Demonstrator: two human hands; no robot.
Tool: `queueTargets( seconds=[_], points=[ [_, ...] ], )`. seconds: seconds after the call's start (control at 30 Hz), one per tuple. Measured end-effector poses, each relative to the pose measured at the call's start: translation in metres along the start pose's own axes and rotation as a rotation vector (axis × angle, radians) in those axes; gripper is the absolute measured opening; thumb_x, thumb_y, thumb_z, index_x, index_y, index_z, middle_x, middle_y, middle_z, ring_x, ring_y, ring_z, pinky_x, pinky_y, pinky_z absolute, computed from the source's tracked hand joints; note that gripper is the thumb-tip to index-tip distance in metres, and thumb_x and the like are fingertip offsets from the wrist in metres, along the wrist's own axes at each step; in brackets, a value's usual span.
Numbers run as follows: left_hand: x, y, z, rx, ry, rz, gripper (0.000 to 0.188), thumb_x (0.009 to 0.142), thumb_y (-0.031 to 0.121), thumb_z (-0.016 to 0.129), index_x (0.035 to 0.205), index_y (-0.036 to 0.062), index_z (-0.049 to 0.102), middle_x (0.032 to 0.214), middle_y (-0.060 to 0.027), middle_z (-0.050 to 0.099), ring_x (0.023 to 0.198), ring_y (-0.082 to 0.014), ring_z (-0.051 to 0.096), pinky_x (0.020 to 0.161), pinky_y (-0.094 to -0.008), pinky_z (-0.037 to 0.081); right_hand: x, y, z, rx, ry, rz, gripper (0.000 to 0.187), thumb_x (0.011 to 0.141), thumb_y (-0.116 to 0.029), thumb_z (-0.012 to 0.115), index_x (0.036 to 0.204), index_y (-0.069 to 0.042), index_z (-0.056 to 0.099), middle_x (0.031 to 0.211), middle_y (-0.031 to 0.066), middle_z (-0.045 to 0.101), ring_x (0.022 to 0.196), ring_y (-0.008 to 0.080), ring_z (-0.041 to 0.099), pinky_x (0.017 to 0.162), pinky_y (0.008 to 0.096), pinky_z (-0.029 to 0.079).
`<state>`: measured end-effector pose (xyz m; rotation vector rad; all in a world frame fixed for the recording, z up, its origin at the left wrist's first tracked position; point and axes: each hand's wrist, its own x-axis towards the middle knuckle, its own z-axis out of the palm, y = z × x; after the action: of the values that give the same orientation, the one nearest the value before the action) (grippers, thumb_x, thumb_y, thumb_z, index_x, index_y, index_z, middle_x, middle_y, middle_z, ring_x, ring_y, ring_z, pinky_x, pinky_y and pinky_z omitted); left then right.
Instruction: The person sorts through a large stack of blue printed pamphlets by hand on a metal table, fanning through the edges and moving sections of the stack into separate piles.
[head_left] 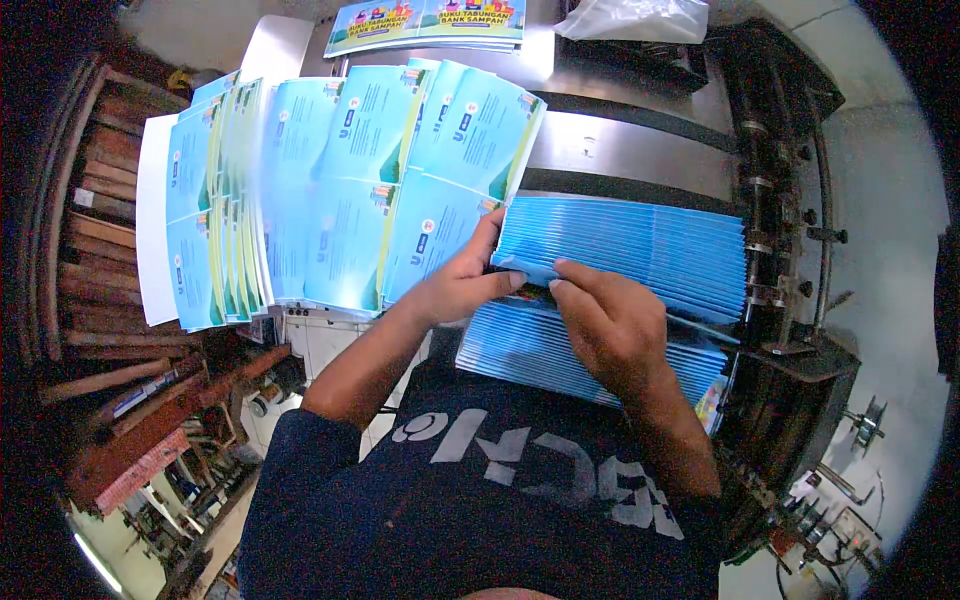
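A fanned stack of blue booklets [640, 250] lies spread on a machine table in front of me. My left hand [455, 285] pinches the near left corner of the top booklets, thumb and fingers closed on the edge. My right hand [610, 320] grips the same corner from the right, fingers curled over it. A second fanned layer of blue booklets [530, 350] lies just below, under my right wrist. To the left, several overlapped light-blue printed cover sheets [340, 190] are spread out flat.
A dark metal machine frame with rollers and bolts [780, 220] runs along the right side. More printed sheets [425, 25] and a clear plastic bag [630, 18] lie at the back. Wooden slats [100, 230] are stacked at the left, with clutter on the floor below.
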<state>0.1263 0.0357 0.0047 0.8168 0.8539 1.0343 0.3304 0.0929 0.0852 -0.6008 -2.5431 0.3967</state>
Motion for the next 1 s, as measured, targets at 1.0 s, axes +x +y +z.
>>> queueTargets(
  seconds=[1.0],
  points=[
    [0.007,-0.001,0.006,0.034,0.158,-0.11,0.066,0.088,0.006,0.058,0.143,0.0088,0.022,0.123,-0.0073,0.046,0.115,-0.0152,0.044,0.1,-0.0317,0.035,0.011,0.0,0.009,-0.12,-0.051,0.297,0.02,0.074,-0.013,0.071,0.091,-0.008,0.061,0.084,0.0065,0.059,0.08,0.0245,0.059,0.068,0.038,0.046]
  ],
)
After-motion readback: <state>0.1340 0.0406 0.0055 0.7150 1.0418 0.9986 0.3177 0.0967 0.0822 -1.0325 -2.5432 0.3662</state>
